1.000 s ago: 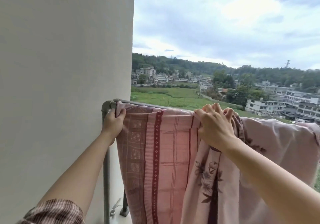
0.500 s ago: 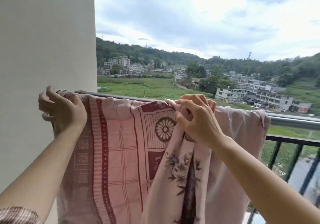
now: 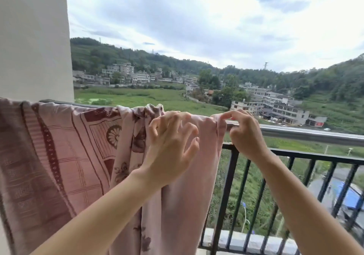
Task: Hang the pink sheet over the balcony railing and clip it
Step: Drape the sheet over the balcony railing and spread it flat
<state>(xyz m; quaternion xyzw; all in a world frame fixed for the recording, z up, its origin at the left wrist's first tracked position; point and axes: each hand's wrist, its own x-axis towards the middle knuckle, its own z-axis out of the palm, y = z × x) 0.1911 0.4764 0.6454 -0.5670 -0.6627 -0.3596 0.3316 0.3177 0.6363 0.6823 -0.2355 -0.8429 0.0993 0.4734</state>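
Ok, quick rundown of where you're at rn. The pink sheet (image 3: 187, 195) is draped over the balcony railing (image 3: 305, 134) and hangs down the near side to the bottom edge of the pic. Its plain pink panel sits center frame, w/ a floral strip (image 3: 137, 142) bunched up just left of it at the rail. Further left there's a pink cloth (image 3: 59, 146) w/ a maroon grid + flower medallion pattern. It's also over the rail and reaches the left edge. Can't tell if it's the same piece or a 2nd one tbh.

Your right hand (image 3: 246, 136), center-right, is pinching the sheet's top right corner btwn thumb and forefinger, right on top of the rail. The other fingers are curled in below.

Your left hand (image 3: 169, 152), dead center, is in front of the plain panel w/ fingers spread and half bent, kinda claw-ish. The upper fingertips (image 3: 177, 115) are at the sheet's top fold, and the hand doesn't look closed on any cloth.

Right of the sheet the silver top rail runs on to the right edge, w/ black bars (image 3: 228, 185) under it going down to the lower right. A white wall (image 3: 33, 38) fills the upper left. Bkgd: green field (image 3: 128, 97), grey buildings (image 3: 285, 110), wooded hills (image 3: 118, 57), cloudy sky (image 3: 197, 18).
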